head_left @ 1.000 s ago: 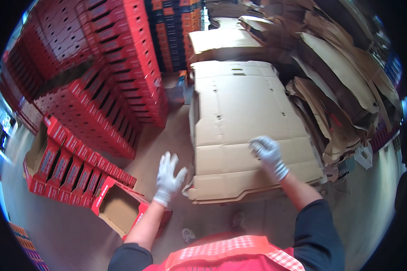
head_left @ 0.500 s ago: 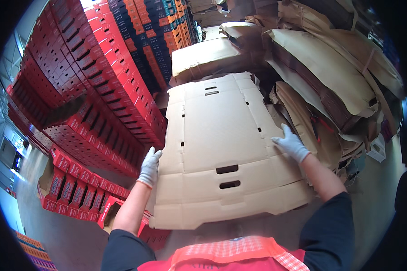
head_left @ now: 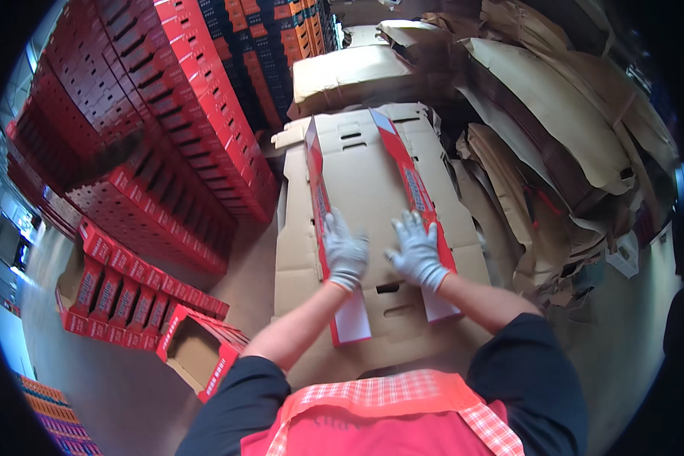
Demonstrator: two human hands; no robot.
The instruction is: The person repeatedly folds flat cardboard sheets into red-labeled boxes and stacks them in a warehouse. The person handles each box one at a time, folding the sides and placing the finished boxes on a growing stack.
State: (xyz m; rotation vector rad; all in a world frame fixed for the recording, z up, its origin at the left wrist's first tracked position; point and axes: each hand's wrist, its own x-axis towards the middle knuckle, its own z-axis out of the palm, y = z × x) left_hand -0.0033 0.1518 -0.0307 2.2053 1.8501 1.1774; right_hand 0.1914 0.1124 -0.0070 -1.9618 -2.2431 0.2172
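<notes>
A flat box blank of brown cardboard [head_left: 363,182] lies before me on a stack of sheets. Its long left side [head_left: 317,178] and long right side [head_left: 409,171] stand folded up, their red printed faces showing. Beside the left fold, my left hand [head_left: 345,251], in a pale glove, lies open with its fingers spread against the side panel. My right hand [head_left: 418,247], gloved too, rests open along the right panel, fingers fanned out. Near me, white end flaps with red edges [head_left: 353,321] stick out below both wrists.
Tall stacks of red boxes [head_left: 197,99] rise on the left, with orange and dark ones [head_left: 262,61] behind. Lower left stand red trays [head_left: 121,304] and one tilted open box [head_left: 197,353]. Wrapped cardboard bundles [head_left: 547,121] crowd the right; another [head_left: 349,80] lies beyond the stack.
Both hands have come inward from the sheet's outer edges to its middle. The long sides, flat before, are folded up and show red.
</notes>
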